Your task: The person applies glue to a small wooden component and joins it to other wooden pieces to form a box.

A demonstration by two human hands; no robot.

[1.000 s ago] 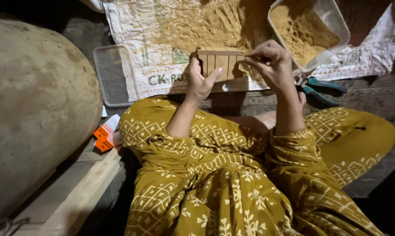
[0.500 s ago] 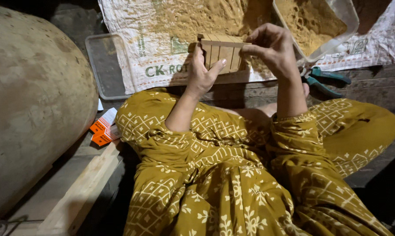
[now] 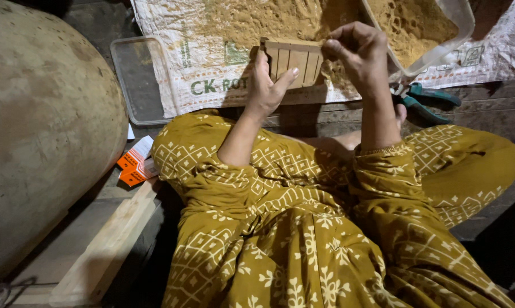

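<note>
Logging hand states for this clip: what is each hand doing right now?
Left hand: closed on the slotted wooden mould, thumb across its face.
Right hand: fingers pinched at the mould's top right corner.

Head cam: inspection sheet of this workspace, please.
Surface: woven sack spread on floor, brown powder heaped on it.
Job's things: slotted wooden mould, held up in both hands.
Clutter: clear lid, tub of powder, green pliers, orange packet, plank.
Grippers: left hand grips mould's left end; right hand pinches its top right.
Cables: nothing seen.
Surroundings: large round vessel at left.
</note>
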